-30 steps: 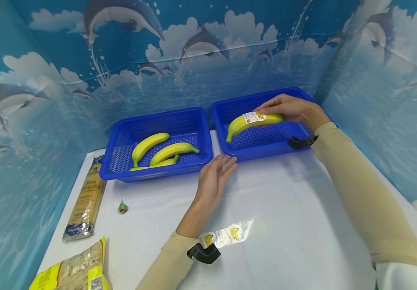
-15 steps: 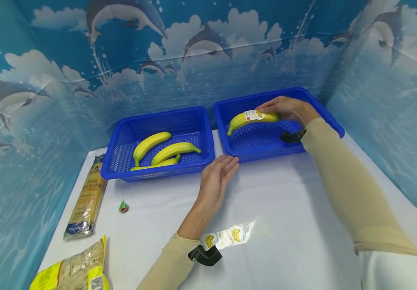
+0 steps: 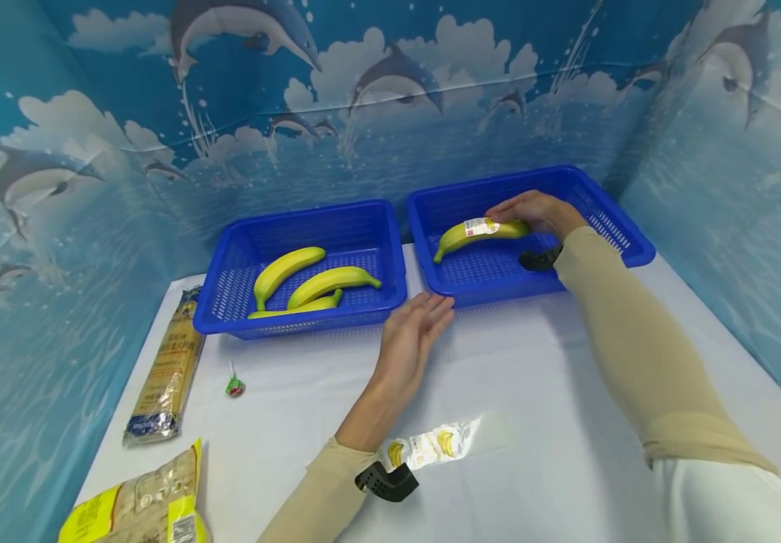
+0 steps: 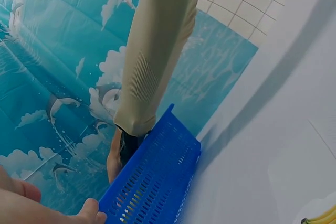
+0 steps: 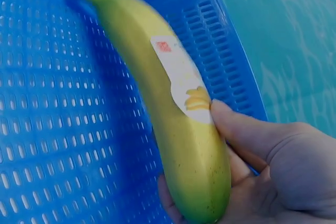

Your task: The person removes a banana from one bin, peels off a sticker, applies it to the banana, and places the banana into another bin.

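The person's right hand is gripping a yellow banana by its blunt end, the thumb pressing at the edge of the white sticker. The banana is stretching leftward from the palm, stem farthest away, inside the right blue plastic basket. The left hand is holding its fingers nearly straight by that basket's near corner.

The label on the banana carries a red square mark and a drawing of bananas, its print too faint to read; the strip on the table shows banana drawings beside lettering too small to make out. The pack bears dark characters, illegible at this size; the bag shows a barcode and round marks.
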Demonstrator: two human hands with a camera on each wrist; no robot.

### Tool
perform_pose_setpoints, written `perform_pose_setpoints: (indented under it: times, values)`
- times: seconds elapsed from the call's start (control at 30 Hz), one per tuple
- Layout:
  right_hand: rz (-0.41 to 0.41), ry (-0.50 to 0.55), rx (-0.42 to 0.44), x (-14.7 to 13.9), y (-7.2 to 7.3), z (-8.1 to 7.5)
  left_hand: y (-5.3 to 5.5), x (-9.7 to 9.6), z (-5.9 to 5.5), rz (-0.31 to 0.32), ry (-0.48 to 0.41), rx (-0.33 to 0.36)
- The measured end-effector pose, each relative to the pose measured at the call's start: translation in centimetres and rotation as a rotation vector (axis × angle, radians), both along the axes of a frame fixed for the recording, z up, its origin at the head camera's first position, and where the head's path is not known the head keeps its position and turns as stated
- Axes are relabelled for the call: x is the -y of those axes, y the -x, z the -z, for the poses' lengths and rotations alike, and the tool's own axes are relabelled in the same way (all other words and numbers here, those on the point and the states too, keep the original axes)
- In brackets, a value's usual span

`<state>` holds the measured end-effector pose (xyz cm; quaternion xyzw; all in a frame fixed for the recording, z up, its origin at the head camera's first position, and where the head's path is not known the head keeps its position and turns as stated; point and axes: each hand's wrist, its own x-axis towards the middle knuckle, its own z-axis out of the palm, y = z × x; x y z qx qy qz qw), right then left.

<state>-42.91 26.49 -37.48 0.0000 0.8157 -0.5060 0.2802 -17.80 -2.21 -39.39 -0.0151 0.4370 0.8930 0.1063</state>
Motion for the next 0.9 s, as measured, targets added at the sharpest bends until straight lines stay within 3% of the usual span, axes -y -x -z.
perform_pose_setpoints:
  times: [0.4,0.67,0.9]
  values:
    - [0.026,0.010,-0.030,0.9,0.9,0.8,-0.1,0.0,0.1,0.006,0.031,-0.015]
    - [-0.042,-0.011,-0.045,1.1,0.4,0.4,-0.1,0.1,0.3,0.014,0.029,-0.031]
    - [-0.165,0.008,-0.052,1.1,0.2,-0.2,-0.1,0.2,0.0,0.036,0.044,-0.030]
